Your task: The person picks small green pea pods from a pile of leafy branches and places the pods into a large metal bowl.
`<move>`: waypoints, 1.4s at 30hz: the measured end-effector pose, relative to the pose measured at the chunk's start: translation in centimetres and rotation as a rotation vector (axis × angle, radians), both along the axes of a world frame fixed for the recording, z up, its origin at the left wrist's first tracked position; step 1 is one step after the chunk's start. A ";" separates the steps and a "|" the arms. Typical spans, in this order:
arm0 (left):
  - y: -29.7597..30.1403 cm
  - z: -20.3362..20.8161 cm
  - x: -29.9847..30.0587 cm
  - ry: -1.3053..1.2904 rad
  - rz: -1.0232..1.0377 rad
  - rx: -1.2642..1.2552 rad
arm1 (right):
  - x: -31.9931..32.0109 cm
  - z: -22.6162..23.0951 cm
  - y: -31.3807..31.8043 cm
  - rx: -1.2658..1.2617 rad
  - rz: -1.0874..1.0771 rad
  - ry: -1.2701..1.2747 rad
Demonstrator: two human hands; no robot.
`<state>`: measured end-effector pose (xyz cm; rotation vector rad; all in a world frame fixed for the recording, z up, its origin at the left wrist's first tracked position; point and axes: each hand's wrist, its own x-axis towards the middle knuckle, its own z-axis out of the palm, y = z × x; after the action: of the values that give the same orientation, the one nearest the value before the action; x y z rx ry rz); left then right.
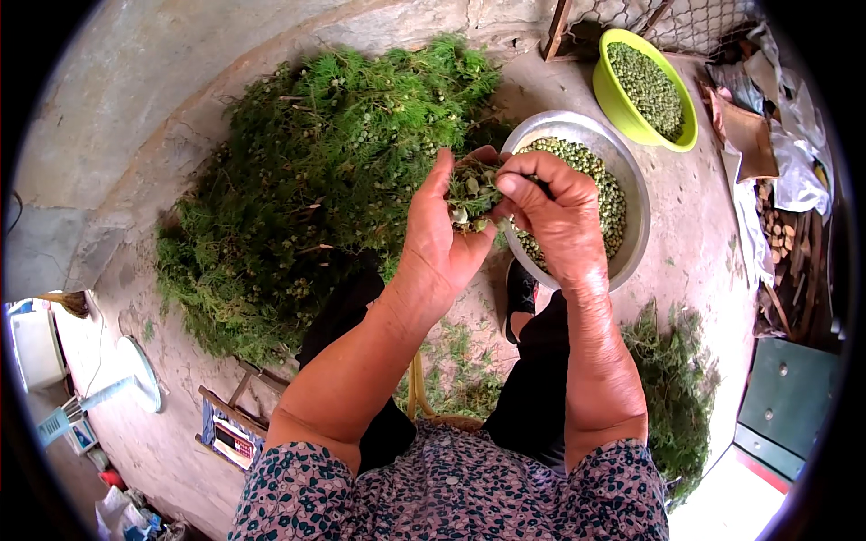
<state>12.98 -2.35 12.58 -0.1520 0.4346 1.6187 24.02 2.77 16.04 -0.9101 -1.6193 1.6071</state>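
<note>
In my cupped left hand lies a bunch of leafy evergreen sprigs with pale green seed cones on it. My right hand meets it from the right, thumb and forefinger pinched at the bunch's edge; what is between the fingertips is hidden. Just beneath the right hand stands a wide metal bowl holding many small green seed cones. A large heap of cut evergreen branches spreads over the floor to the left of my hands.
A lime-green basin full of green cones stands at the far right. More branches lie by my right side. A small folding stool and a fan are at the left. Firewood and a green cabinet line the right.
</note>
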 end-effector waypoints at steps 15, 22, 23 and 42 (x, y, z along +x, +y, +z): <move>0.2 -0.2 -0.4 -0.238 0.061 0.145 | 2.1 0.0 2.1 -0.268 -0.145 0.649; 0.3 0.8 -0.2 -0.159 0.063 0.083 | 1.9 0.7 1.8 0.020 -0.322 -0.083; 0.3 0.7 -0.1 -0.150 0.060 0.090 | 1.6 1.0 1.5 0.020 -0.277 -0.107; -0.2 0.9 0.2 0.020 0.041 -0.142 | 0.3 0.5 0.4 0.174 -0.112 -0.217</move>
<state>13.15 -2.54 13.48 -0.2532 0.5651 1.6311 24.30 3.15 16.57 -1.0912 -1.7896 1.3051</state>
